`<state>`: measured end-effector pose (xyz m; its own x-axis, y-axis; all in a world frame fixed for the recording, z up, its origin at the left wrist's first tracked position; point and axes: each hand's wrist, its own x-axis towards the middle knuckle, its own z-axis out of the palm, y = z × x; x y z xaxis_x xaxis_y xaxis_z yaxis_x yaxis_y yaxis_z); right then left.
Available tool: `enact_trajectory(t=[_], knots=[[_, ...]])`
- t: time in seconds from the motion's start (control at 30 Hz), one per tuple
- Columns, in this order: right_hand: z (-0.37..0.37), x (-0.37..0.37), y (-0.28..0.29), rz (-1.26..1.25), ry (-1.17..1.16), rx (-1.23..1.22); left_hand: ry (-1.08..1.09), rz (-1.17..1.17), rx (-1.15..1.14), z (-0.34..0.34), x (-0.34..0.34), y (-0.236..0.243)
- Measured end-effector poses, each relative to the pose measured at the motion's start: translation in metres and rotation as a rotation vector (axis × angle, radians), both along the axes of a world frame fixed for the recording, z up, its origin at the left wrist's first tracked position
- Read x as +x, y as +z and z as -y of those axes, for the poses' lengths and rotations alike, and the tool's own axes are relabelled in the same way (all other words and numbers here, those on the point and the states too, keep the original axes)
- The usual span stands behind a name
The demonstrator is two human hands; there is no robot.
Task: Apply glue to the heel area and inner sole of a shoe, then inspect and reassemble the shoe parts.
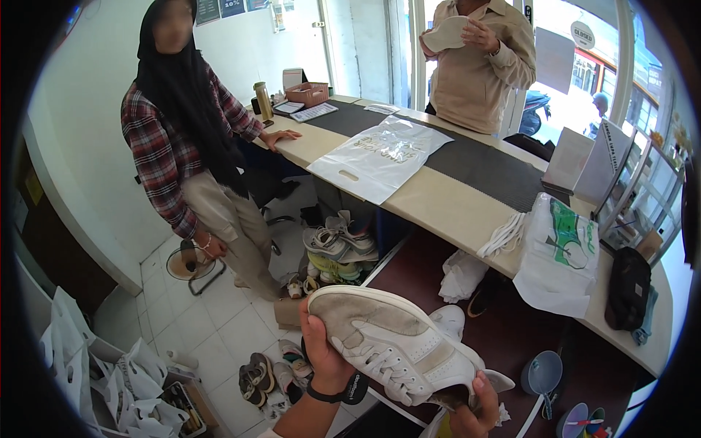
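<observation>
The white sneaker [398, 343] is held up, tipped on its side, in front of the wearer and below the tabletop [438, 201]; its upper looks grey and soiled, so by appearance any cleaning is not finished. The left hand [325, 354] is closed around the heel end. The right hand [475, 409] grips the toe end from beneath.

Shoe pile [337, 252] (and person [191, 131]) blocks floor passage.

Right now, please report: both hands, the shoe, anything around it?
Left hand grips white sneaker at heel. Right hand holds toe end. Sneaker on its side, above dark counter shelf. Nothing blocking.
</observation>
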<state>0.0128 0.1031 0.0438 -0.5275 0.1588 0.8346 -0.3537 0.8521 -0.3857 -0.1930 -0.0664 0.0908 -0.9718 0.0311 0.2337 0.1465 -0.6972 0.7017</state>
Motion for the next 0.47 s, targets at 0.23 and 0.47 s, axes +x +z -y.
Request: enact_trajectory(t=[0.23,0.47], knots=[[0.009,-0.003,0.014,-0.083,-0.056,0.244,-0.174,0.282,0.264,-0.001,0.004,0.002],[0.032,0.011,0.019,0.162,-0.019,-0.602,-0.298,-0.126,0.165,-0.013,0.007,-0.032]])
